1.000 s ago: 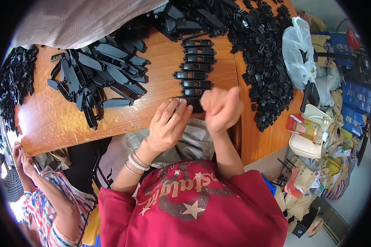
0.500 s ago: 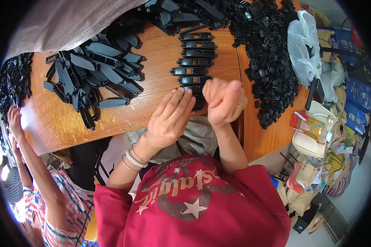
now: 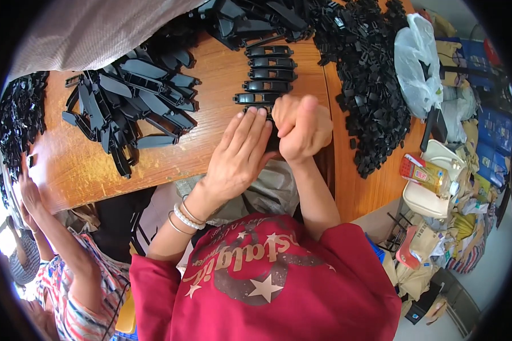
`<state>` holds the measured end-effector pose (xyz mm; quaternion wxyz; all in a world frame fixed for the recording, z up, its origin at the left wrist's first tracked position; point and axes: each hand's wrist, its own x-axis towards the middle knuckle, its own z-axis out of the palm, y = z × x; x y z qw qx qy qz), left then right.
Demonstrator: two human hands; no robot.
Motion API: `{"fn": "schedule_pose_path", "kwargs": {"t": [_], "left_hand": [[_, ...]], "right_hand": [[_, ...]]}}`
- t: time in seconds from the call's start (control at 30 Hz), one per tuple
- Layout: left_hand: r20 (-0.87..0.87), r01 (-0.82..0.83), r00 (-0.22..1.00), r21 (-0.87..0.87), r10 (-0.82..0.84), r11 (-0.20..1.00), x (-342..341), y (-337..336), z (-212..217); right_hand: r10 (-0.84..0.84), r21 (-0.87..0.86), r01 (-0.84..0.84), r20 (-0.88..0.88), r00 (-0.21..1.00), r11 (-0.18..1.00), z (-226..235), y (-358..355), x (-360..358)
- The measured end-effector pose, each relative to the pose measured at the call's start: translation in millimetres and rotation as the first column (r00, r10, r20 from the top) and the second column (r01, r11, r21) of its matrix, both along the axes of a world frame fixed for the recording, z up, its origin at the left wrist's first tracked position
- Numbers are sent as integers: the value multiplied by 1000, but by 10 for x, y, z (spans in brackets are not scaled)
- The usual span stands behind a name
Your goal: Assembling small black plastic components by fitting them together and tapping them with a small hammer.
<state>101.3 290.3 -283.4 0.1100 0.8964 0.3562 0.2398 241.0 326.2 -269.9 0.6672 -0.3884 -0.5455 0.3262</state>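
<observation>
"Both of them, left hand (image 3: pixel 236 156) and right hand (image 3: pixel 305 129), have shifted a little farther up that row of black plastic housings (image 3: pixel 259 74). Half a second, and the row itself looks much as it did."

"Neat row, that."

"Side by side on the worktop (image 3: pixel 219 79), each lying crosswise. I'd say that's so every one can be found by touch."

"And the left hand?"

"Flat, its fingers (image 3: pixel 242 133) straight and close together, tips down on a housing toward the near end. It isn't wrapped round anything; more a press than a grip, probably to stop that one skidding."

"Right one looks like a fist."

"Curled tight, thumb uppermost, just beside the left fingertips and over the right-hand ends of the housings. Whether something's pinched in it, I can't tell from here."

"And the heaps?"

"Long black plastic covers (image 3: pixel 151 101) piled to the left, tiny black plastic clips (image 3: pixel 375 113) spread on the right. Presumably they're split that way so the kinds don't mix, with the row kept between, close to both hands."
</observation>
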Motion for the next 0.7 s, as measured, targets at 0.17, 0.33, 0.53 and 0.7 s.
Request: {"fn": "schedule_pose_path", "kwargs": {"t": [0.17, 0.33, 0.53, 0.7], "left_hand": [[83, -65, 994, -131, 77, 989, 6, -14, 48], [119, -47, 991, -170, 68, 984, 24, 56, -5], [119, -63, 989, -157, 82, 986, -4, 92, -8], [119, -51, 990, -168, 72, 985, 78, 134, 114]], "right_hand": [[-29, -179, -72, -507, 861, 981, 68, 108, 52], [-2, -196, -88, -418, 909, 977, 29, 241, 16], [49, -111, -77, -231, 972, 991, -27, 256, -90], [-12, -140, -65, -486, 874, 988, 62, 364, 165]]}}
